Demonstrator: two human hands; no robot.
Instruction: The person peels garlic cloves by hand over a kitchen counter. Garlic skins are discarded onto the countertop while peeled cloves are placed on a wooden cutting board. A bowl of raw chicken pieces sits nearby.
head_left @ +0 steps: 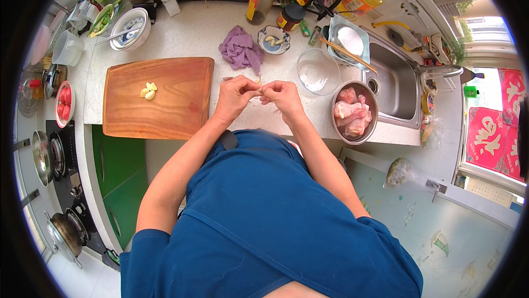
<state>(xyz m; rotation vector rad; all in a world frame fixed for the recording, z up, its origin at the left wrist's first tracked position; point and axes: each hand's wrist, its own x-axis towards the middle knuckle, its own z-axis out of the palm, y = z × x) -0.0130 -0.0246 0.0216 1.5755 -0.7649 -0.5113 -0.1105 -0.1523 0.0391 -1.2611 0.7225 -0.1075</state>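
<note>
My left hand [234, 97] and my right hand [283, 99] meet over the counter, fingertips pinched together. Between them is a small pale piece [260, 89], mostly covered by the fingers; it looks like a garlic clove. Dry, papery scraps [258, 79] show just behind the fingertips. To the left, several peeled garlic cloves [149, 91] lie on a wooden cutting board [182, 112]. A patterned saucer [274, 48] beyond my hands holds more cloves. A crumpled purple cloth [240, 48] lies beside the saucer.
Right of my hands stand a clear bowl [318, 71] and a metal bowl [334, 126] of raw chicken drumsticks, then the sink [396, 79]. Chopsticks [349, 55] rest across stacked dishes. Bottles and a dark-lidded jar [291, 16] line the back. Stove burners [58, 153] are at far left.
</note>
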